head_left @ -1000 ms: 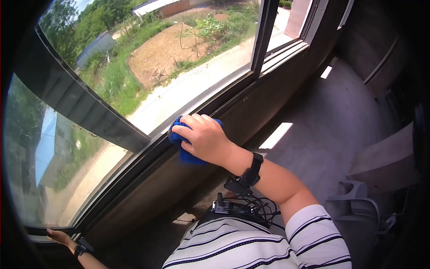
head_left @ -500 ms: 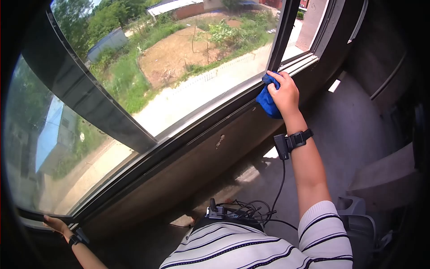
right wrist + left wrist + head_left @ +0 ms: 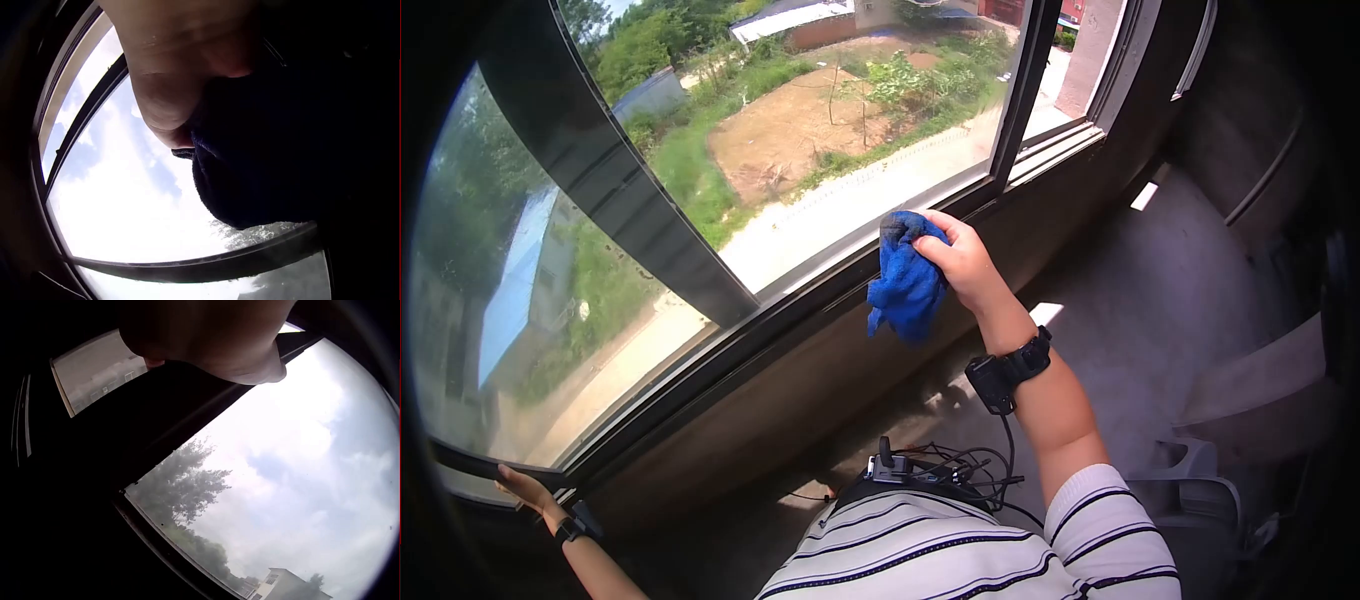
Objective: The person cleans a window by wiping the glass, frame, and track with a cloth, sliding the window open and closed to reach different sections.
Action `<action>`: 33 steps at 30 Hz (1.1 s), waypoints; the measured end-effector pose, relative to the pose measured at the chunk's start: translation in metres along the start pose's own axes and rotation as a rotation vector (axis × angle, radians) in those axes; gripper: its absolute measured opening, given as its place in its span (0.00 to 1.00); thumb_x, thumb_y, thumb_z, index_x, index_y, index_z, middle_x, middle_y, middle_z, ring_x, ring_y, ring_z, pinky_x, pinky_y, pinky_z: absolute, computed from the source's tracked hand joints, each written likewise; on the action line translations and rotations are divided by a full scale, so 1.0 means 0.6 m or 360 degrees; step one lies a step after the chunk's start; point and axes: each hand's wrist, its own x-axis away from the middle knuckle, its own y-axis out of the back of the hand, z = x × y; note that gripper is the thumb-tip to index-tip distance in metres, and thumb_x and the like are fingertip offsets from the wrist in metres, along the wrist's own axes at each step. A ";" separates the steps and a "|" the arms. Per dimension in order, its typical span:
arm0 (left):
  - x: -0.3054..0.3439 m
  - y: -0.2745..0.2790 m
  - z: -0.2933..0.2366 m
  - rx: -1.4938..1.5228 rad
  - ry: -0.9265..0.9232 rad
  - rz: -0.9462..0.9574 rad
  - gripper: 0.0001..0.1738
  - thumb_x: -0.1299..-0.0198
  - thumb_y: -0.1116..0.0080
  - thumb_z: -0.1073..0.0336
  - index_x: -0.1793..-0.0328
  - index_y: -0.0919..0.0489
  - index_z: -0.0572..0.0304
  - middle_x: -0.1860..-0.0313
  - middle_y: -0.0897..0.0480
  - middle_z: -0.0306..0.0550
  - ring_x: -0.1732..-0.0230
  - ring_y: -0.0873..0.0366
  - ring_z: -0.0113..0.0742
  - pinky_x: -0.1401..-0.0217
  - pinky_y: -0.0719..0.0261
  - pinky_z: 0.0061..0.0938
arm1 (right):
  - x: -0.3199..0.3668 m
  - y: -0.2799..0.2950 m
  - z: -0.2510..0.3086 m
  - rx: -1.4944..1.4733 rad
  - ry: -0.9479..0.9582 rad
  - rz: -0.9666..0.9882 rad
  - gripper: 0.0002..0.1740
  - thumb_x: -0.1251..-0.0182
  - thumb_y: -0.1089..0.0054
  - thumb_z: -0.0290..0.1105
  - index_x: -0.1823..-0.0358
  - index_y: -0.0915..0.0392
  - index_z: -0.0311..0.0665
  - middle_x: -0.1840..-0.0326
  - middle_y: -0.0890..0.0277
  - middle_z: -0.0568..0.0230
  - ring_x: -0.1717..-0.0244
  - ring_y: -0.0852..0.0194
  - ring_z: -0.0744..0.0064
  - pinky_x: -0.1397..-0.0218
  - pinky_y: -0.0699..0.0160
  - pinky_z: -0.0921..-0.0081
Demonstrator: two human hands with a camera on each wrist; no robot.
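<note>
A crumpled blue cloth with a dark, dirty patch at its top hangs from my right hand, which pinches it between thumb and fingers. Hand and cloth are at the lower window rail in the head view. In the right wrist view the cloth is a dark shape below the hand. My left hand rests at the dark window frame at the far lower left. The left wrist view shows this hand against the frame, its fingers mostly hidden.
A wide dark upright divides the glass panes. Under the window runs a dark wall. Black cables loop at my waist, and one runs up to the right wrist camera. A grey plastic chair stands at right.
My right hand went right along the lower rail with the cloth, then came back left, with the cloth now hanging more loosely. The left hand stays at the frame.
</note>
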 end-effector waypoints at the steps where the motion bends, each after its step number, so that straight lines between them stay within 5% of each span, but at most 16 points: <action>1: 0.000 0.003 0.002 0.0071 -0.0035 0.0058 0.38 0.26 0.56 0.45 0.37 0.31 0.86 0.37 0.28 0.75 0.37 0.29 0.66 0.31 0.35 0.46 | 0.003 -0.008 0.014 -0.0689 -0.0212 0.0065 0.23 0.36 0.44 0.30 0.40 0.26 0.27 0.50 0.19 0.57 0.47 0.20 0.68 0.41 0.21 0.70; 2: -0.001 0.019 0.006 0.0087 -0.0101 0.0023 0.37 0.26 0.54 0.47 0.35 0.32 0.85 0.36 0.27 0.73 0.36 0.28 0.63 0.30 0.34 0.44 | 0.010 -0.014 0.023 -0.0902 -0.0128 0.0060 0.28 0.35 0.46 0.29 0.34 0.33 0.26 0.47 0.21 0.54 0.46 0.20 0.67 0.38 0.21 0.70; 4: 0.041 0.088 -0.151 0.0278 0.0104 -0.0073 0.32 0.26 0.52 0.56 0.29 0.36 0.80 0.35 0.26 0.66 0.36 0.25 0.52 0.31 0.31 0.40 | 0.029 -0.032 0.060 -0.1299 -0.0163 0.0152 0.26 0.33 0.49 0.29 0.34 0.33 0.28 0.46 0.21 0.54 0.46 0.20 0.67 0.38 0.21 0.68; 5: 0.067 0.101 -0.164 0.0429 -0.0005 -0.0154 0.28 0.25 0.53 0.59 0.29 0.35 0.76 0.39 0.25 0.59 0.38 0.25 0.44 0.31 0.31 0.36 | 0.042 -0.045 0.072 -0.1481 -0.0234 0.0175 0.25 0.32 0.50 0.29 0.35 0.32 0.30 0.47 0.21 0.55 0.46 0.20 0.66 0.39 0.19 0.67; 7: 0.148 0.136 -0.326 0.0883 -0.0046 0.0065 0.25 0.24 0.55 0.59 0.29 0.33 0.72 0.43 0.25 0.52 0.41 0.27 0.38 0.31 0.32 0.33 | 0.064 -0.066 0.077 -0.1556 -0.0383 0.0172 0.23 0.30 0.51 0.31 0.35 0.31 0.31 0.46 0.21 0.56 0.47 0.19 0.66 0.41 0.18 0.66; 9: 0.242 0.161 -0.506 0.1300 0.0113 0.0926 0.28 0.25 0.52 0.53 0.30 0.31 0.68 0.45 0.25 0.46 0.44 0.28 0.35 0.34 0.33 0.30 | 0.081 -0.091 0.085 -0.1623 -0.0557 0.0197 0.22 0.27 0.52 0.32 0.35 0.31 0.33 0.46 0.21 0.57 0.47 0.19 0.66 0.43 0.16 0.65; 11: 0.300 0.170 -0.642 0.1725 0.0182 0.1756 0.39 0.32 0.44 0.40 0.30 0.31 0.68 0.41 0.23 0.49 0.42 0.26 0.36 0.35 0.31 0.32 | 0.098 -0.137 0.098 -0.1370 -0.0331 0.0407 0.20 0.23 0.53 0.38 0.38 0.28 0.35 0.43 0.21 0.57 0.48 0.19 0.67 0.46 0.15 0.65; 13: 0.341 0.167 -0.748 0.2104 0.0206 0.2075 0.38 0.36 0.37 0.43 0.31 0.29 0.68 0.40 0.23 0.51 0.39 0.26 0.39 0.33 0.32 0.33 | 0.112 -0.183 0.103 -0.1442 -0.0422 0.0314 0.23 0.21 0.53 0.44 0.37 0.28 0.33 0.41 0.22 0.57 0.47 0.19 0.68 0.44 0.16 0.67; 15: 0.367 0.160 -0.807 0.2124 0.0121 0.2394 0.28 0.38 0.34 0.56 0.38 0.25 0.68 0.45 0.21 0.49 0.43 0.23 0.39 0.36 0.29 0.31 | 0.115 -0.206 0.105 -0.1429 -0.0565 0.0288 0.26 0.23 0.52 0.46 0.36 0.28 0.32 0.48 0.19 0.53 0.49 0.17 0.64 0.42 0.16 0.67; 19: 0.383 0.162 -0.839 0.2125 0.0035 0.2084 0.10 0.39 0.40 0.69 0.55 0.23 0.68 0.59 0.21 0.42 0.58 0.24 0.32 0.50 0.26 0.26 | 0.118 -0.185 0.086 -0.1379 -0.0620 0.0433 0.27 0.21 0.55 0.44 0.33 0.31 0.29 0.43 0.22 0.55 0.44 0.20 0.68 0.39 0.19 0.71; 22: 0.365 0.156 -0.835 0.2218 0.0912 0.2292 0.04 0.35 0.43 0.70 0.60 0.26 0.60 0.69 0.25 0.33 0.67 0.31 0.19 0.61 0.28 0.19 | 0.126 -0.128 0.039 -0.1178 -0.0740 0.0145 0.25 0.19 0.59 0.42 0.32 0.32 0.31 0.38 0.25 0.52 0.39 0.25 0.64 0.36 0.22 0.66; 24: 0.351 0.151 -0.846 0.2235 0.0955 0.2285 0.05 0.34 0.43 0.69 0.59 0.27 0.60 0.68 0.25 0.33 0.66 0.30 0.19 0.62 0.28 0.19 | 0.161 -0.105 0.014 -0.0848 -0.0672 -0.0086 0.23 0.19 0.58 0.41 0.31 0.34 0.36 0.38 0.29 0.54 0.36 0.28 0.62 0.32 0.26 0.60; 25: 0.347 0.150 -0.850 0.2234 0.1029 0.2302 0.06 0.34 0.43 0.68 0.57 0.27 0.60 0.68 0.25 0.33 0.66 0.30 0.18 0.62 0.28 0.19 | 0.176 -0.101 0.002 -0.0484 -0.0560 -0.0123 0.28 0.20 0.55 0.49 0.30 0.36 0.37 0.40 0.29 0.56 0.37 0.29 0.63 0.32 0.27 0.60; 27: 0.371 0.143 -0.853 0.2084 0.0594 0.2206 0.07 0.35 0.42 0.68 0.58 0.26 0.62 0.69 0.22 0.40 0.68 0.28 0.23 0.64 0.27 0.22 | 0.199 -0.108 0.038 -0.0585 -0.0588 0.0209 0.43 0.30 0.46 0.63 0.26 0.41 0.39 0.36 0.31 0.60 0.33 0.32 0.65 0.30 0.30 0.63; 30: 0.363 0.193 -0.904 0.1803 -0.0460 0.2263 0.12 0.40 0.36 0.66 0.58 0.26 0.64 0.66 0.22 0.48 0.69 0.24 0.37 0.65 0.25 0.28 | 0.215 -0.146 0.056 -0.1358 -0.0682 0.0827 0.56 0.42 0.43 0.72 0.22 0.46 0.42 0.25 0.39 0.61 0.26 0.38 0.65 0.25 0.36 0.59; 33: 0.353 0.204 -0.919 0.1971 -0.1005 0.2196 0.16 0.44 0.30 0.65 0.53 0.23 0.61 0.55 0.18 0.51 0.55 0.19 0.49 0.54 0.21 0.36 | 0.211 -0.144 0.055 -0.1573 -0.0939 0.0128 0.33 0.26 0.44 0.52 0.29 0.35 0.38 0.35 0.27 0.58 0.36 0.26 0.64 0.33 0.24 0.61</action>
